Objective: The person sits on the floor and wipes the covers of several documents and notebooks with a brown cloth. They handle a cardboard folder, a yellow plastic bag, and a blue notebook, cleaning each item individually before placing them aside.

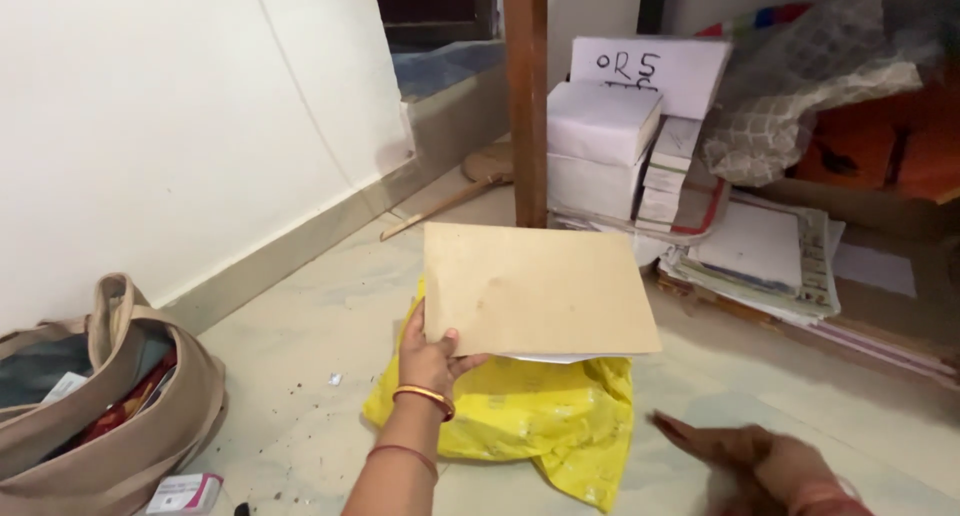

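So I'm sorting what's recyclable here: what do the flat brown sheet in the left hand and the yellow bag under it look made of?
The brown sheet looks like matte cardboard or stiff paper: flat, straight-edged, unbent though the left hand grips only its corner. The yellow bag seems thin plastic film: glossy and crumpled into soft folds.

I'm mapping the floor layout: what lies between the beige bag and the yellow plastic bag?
In the head view, only bare floor with a few dark specks lies between the beige bag and the yellow plastic bag; the left hand's forearm crosses its near edge.
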